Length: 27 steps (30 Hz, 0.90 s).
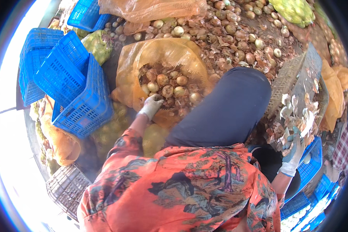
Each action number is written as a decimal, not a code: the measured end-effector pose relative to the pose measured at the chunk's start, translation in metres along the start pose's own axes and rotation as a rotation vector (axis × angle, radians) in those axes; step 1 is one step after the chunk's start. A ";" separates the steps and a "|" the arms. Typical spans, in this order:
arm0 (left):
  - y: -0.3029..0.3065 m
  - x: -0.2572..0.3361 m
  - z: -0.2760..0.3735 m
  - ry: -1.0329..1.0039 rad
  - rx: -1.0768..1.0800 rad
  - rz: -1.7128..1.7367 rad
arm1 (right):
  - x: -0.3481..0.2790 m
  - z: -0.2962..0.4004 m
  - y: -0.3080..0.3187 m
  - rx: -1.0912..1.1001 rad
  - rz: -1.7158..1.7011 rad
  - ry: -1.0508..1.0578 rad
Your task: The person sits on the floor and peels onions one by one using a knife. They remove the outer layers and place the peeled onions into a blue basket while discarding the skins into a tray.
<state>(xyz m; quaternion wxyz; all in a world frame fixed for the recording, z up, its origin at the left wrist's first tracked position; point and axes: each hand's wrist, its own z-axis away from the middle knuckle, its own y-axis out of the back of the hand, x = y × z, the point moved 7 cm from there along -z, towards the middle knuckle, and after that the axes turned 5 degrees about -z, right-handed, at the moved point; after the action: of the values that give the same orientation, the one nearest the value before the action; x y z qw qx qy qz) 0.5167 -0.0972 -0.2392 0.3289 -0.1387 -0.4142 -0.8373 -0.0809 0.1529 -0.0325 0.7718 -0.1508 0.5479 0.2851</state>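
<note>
My left hand (152, 107), in a pale glove, reaches into the mouth of an orange mesh sack (127, 66). Its fingertips are beside the onions (168, 91) and loose brown skins inside; whether they grip an onion is hidden. Out to the right, my right hand (294, 152) wears a white glove with grey-green fingers. It seems to be closed on a narrow, bright white thing (308, 124), which looks like a knife blade. That hand is just above a slanted grey board (303, 78) strewn with onion peelings (291, 107).
Stacked blue plastic crates (85, 107) stand at the left. Loose onions (259, 43) and dry skins cover the ground ahead. Another blue crate (313, 162) is beneath my right hand. My bent knee (234, 95) lies between the sack and the board. A grey crate (68, 185) sits lower left.
</note>
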 end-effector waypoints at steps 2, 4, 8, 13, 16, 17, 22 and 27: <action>-0.003 -0.015 -0.026 -0.178 0.237 -0.214 | -0.008 0.000 -0.018 0.006 0.058 -0.005; 0.010 0.009 -0.033 -0.110 0.308 -0.432 | -0.020 0.002 -0.032 -0.023 0.129 0.041; 0.059 -0.010 -0.050 -0.062 0.354 -0.833 | -0.022 -0.004 -0.039 -0.061 0.129 -0.002; 0.068 -0.008 -0.043 0.051 0.217 -0.978 | -0.017 0.003 -0.042 0.014 0.184 0.006; 0.047 -0.011 -0.054 -0.169 0.354 -1.183 | -0.018 0.005 -0.041 0.036 0.267 0.016; 0.041 -0.017 -0.062 -0.248 0.423 -1.244 | -0.019 0.005 -0.041 0.042 0.297 0.016; 0.032 -0.058 -0.128 -0.077 0.401 -1.417 | -0.015 0.000 -0.040 -0.003 0.301 -0.013; 0.038 -0.008 -0.108 -0.048 0.112 -1.290 | -0.012 0.000 -0.028 -0.006 0.289 -0.006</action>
<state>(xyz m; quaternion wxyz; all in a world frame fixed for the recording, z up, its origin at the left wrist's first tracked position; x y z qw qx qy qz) 0.5521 -0.1954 -0.2866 -0.2428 0.1366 -0.4647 -0.8405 -0.0666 0.1273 -0.0235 0.7238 -0.0719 0.5607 0.3956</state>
